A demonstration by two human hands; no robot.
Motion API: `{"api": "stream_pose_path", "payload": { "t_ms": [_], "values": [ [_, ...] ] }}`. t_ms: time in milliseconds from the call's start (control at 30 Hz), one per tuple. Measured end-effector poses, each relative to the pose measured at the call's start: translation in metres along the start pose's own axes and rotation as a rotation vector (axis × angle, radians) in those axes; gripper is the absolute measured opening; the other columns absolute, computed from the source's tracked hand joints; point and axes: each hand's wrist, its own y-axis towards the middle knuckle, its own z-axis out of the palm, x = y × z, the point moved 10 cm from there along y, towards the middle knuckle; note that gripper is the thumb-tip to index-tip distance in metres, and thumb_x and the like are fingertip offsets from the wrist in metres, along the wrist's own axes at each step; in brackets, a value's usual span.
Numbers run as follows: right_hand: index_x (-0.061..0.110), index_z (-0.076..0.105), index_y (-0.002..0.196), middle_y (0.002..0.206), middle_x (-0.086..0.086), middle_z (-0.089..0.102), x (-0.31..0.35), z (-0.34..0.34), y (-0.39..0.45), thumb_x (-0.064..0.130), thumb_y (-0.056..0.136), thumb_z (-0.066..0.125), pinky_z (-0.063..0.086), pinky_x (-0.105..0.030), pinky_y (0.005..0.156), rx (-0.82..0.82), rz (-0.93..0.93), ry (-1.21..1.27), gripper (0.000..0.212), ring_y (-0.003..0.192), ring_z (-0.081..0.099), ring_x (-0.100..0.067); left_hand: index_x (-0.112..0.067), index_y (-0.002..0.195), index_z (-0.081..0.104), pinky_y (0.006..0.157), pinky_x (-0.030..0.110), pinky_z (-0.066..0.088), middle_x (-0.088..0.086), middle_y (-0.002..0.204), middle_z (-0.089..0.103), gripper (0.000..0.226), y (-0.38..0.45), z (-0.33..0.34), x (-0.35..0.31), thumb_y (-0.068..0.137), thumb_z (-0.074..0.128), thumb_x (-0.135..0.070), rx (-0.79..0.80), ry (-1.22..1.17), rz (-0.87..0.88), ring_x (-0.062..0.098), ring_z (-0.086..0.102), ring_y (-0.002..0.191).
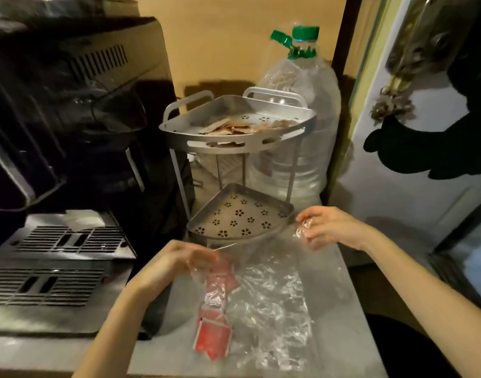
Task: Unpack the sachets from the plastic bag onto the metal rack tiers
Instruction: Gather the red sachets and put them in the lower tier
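While the head camera looks down at the counter, this is what shows:

Plastic bag: the clear plastic bag lies crinkled on the grey counter, stretched between both hands.
Inside the bag: red sachets sit bunched at the left side, near the edge closest to the person.
Left hand: the left hand has its fingers curled round the bag's left edge, holding it.
Right hand: the right hand pinches a scrunched corner of the bag, lifted a little above the counter.
Metal rack: the metal rack stands just behind the bag.
Top tier: the top tier holds a heap of pale sachets.
Bottom tier: only the flower-shaped holes of the bottom tier show.
Big bottle: a clear bottle with a green cap stands just behind the rack.
Coffee machine: a dark coffee machine stands to the left.
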Motion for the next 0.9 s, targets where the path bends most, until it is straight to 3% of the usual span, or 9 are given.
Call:
{"api": "stream_pose_path", "payload": {
  "t_ms": [100,200,300,433,533,633,700,767,900],
  "values": [
    [0.012,0.052,0.122,0.074,-0.01,0.069,-0.01,0.004,0.014,-0.006,0.077,0.065,0.055,-0.034,0.072,-0.155,0.001,-0.007,0.05,0.071,0.066,-0.021,-0.018,0.074,0.076,0.08,0.034,0.053,0.003,0.08,0.075,0.02,0.001,-0.001,0.01,0.072,0.058,-0.026,-0.184,0.248,-0.029,0.015,0.069,0.078],
    [0.002,0.051,0.121,0.074,-0.006,0.065,-0.013,0.005,0.027,-0.008,0.074,0.067,0.052,-0.017,0.058,-0.29,-0.003,-0.036,0.051,0.064,0.063,-0.012,-0.021,0.078,0.073,0.077,0.032,0.056,0.0,0.08,0.073,0.004,0.002,0.011,0.024,0.078,0.069,-0.019,-0.165,0.435,-0.063,0.014,0.068,0.076],
    [0.0,0.057,0.114,0.085,-0.007,0.065,-0.007,0.011,0.041,-0.004,0.073,0.07,0.053,-0.024,0.071,-0.366,-0.037,-0.074,0.043,0.076,0.064,-0.013,-0.019,0.085,0.07,0.08,0.033,0.056,0.001,0.092,0.071,0.007,-0.005,0.021,0.041,0.08,0.067,-0.016,-0.089,0.417,-0.168,0.014,0.067,0.085],
    [0.011,0.061,0.103,0.094,-0.001,0.063,0.021,0.043,0.056,0.002,0.078,0.067,0.048,-0.025,0.075,-0.326,-0.121,-0.152,0.028,0.092,0.06,-0.018,-0.021,0.089,0.066,0.089,0.038,0.05,-0.002,0.102,0.069,0.009,-0.021,0.017,0.044,0.085,0.06,-0.026,-0.099,0.607,-0.161,0.011,0.064,0.093],
    [0.019,0.059,0.091,0.104,-0.004,0.064,0.045,0.084,0.07,-0.001,0.082,0.059,0.053,-0.036,0.079,-0.25,-0.198,-0.232,0.021,0.094,0.063,-0.026,-0.028,0.106,0.059,0.11,0.027,0.03,-0.007,0.146,0.036,0.021,-0.029,0.013,0.03,0.086,0.057,-0.035,-0.249,0.804,-0.038,0.015,0.038,0.133],
    [0.017,0.06,0.101,0.105,-0.006,0.065,0.063,0.133,0.084,0.001,0.085,0.052,0.051,-0.039,0.086,-0.164,-0.323,-0.392,0.023,0.096,0.062,-0.024,-0.032,0.14,0.028,0.112,0.021,0.001,-0.012,0.151,0.001,0.052,-0.028,0.025,0.022,0.091,0.044,-0.037,-0.349,0.92,0.177,0.008,0.001,0.142],
    [0.012,0.059,0.114,0.111,-0.01,0.065,0.065,0.164,0.091,0.003,0.087,0.051,0.049,-0.036,0.091,-0.104,-0.335,-0.511,0.03,0.102,0.061,-0.024,-0.034,0.142,0.0,0.111,0.021,-0.013,-0.013,0.15,-0.018,0.057,-0.021,0.032,0.045,0.094,0.031,-0.04,-0.323,0.96,0.146,0.001,-0.023,0.138],
    [0.013,0.056,0.122,0.115,-0.011,0.064,0.061,0.188,0.099,0.001,0.086,0.051,0.049,-0.036,0.092,-0.05,-0.301,-0.529,0.038,0.104,0.06,-0.025,-0.032,0.14,-0.013,0.109,0.017,-0.021,-0.014,0.144,-0.033,0.057,-0.016,0.033,0.077,0.097,0.023,-0.042,-0.292,0.936,0.052,-0.003,-0.037,0.13],
    [0.016,0.05,0.128,0.117,-0.016,0.062,0.055,0.218,0.106,-0.008,0.079,0.048,0.05,-0.039,0.091,0.013,-0.304,-0.529,0.054,0.106,0.06,-0.03,-0.019,0.146,0.003,0.111,0.024,-0.02,-0.001,0.153,-0.004,0.058,-0.012,0.027,0.105,0.096,0.018,-0.046,-0.366,1.06,0.024,0.011,-0.013,0.141]
  ]
}}
